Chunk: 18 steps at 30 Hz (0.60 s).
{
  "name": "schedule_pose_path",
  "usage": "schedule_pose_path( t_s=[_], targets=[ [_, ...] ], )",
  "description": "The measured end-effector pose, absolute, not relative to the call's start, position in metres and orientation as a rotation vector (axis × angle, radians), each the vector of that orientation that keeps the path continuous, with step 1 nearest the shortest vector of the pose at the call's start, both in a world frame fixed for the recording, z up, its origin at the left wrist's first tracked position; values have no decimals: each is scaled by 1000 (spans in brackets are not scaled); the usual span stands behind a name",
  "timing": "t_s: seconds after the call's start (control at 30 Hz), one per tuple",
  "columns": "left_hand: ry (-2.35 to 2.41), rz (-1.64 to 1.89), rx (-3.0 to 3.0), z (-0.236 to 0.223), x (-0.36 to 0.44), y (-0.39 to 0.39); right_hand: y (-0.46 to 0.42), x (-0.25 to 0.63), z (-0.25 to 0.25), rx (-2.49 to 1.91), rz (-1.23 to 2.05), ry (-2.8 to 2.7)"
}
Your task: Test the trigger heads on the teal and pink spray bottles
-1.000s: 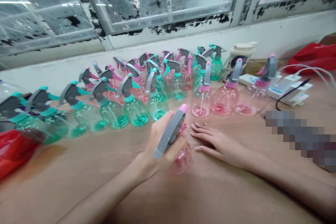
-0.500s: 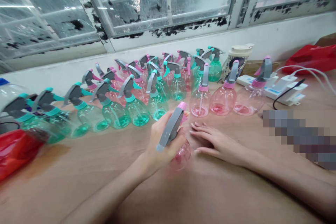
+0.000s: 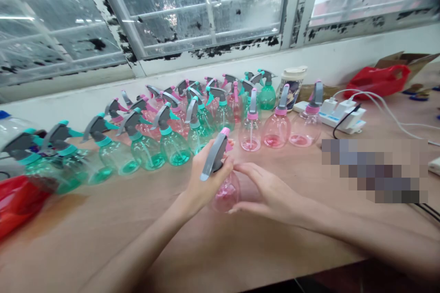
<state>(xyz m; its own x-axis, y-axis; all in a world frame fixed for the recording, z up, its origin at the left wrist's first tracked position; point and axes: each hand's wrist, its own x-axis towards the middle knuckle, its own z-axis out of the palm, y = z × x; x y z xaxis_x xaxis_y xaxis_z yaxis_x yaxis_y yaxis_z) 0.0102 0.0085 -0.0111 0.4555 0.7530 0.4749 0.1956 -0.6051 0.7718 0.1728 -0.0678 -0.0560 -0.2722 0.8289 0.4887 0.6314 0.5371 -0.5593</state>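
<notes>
Pink spray bottle [image 3: 227, 196] is at the middle of my view, in front of the bottle rows, its nozzle facing away from me. At far left I see a red bag [image 3: 20, 201], then green spray bottles [image 3: 176, 152] standing close together in a slanting row, probably so each one stays easy to see and reach. More pink and green ones crowd behind them towards the wall, likely packed that way to save room on the surface [image 3: 137, 242]. My left hand [image 3: 202, 174] has its grip closed around the neck of the pink one, under the grey sprayer head, which I judge the steadiest place to hold something so round below. I cannot tell whether its base touches the surface. Beside it, the grip of my right hand [image 3: 275, 192] is open, fingers and thumb parted around the near side of the round body; whether they touch it, I can't say. Further right, three pink bottles [image 3: 277, 132] stand upright side by side, with a lidded cup [image 3: 294, 78] behind, then a power strip [image 3: 355, 124], and another red bag [image 3: 374, 83] by a cardboard box [image 3: 414, 66].
</notes>
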Motion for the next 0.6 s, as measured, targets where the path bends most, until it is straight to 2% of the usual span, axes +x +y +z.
schedule_pose_path(
  t_s=[0.37, 0.6],
  targets=[
    [834, 967, 2052, -10, -1, 5, -65, 134, -46, -1293, 143, -1863],
    [1037, 1068, 2010, -31, -42, -4, -27, 150, -45, -1418, -104, -1872]
  ],
)
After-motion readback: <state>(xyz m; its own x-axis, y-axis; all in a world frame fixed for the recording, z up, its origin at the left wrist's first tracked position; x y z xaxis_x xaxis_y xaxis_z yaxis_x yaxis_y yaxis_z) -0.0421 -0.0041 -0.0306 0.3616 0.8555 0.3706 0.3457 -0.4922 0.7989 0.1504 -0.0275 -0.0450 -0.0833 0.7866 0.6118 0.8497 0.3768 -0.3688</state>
